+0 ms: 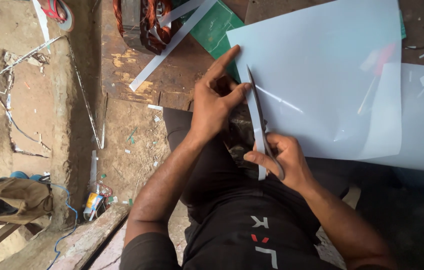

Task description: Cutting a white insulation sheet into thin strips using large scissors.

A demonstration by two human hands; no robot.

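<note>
I see the left hand (212,107) with fingers pinched on the left edge of the pale sheet (317,80), lying on the table (172,75) at one o'clock. The right hand (284,160) has fingers clamped on scissors (258,125) cutting off a narrow strip. I judge the sheet light, flexible, slippery; hold it beside the cut.

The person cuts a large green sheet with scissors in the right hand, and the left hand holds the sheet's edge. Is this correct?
Not quite: in the head view the sheet is white, not green. The rest holds: the right hand works the scissors and the left hand holds the sheet's edge.
</note>
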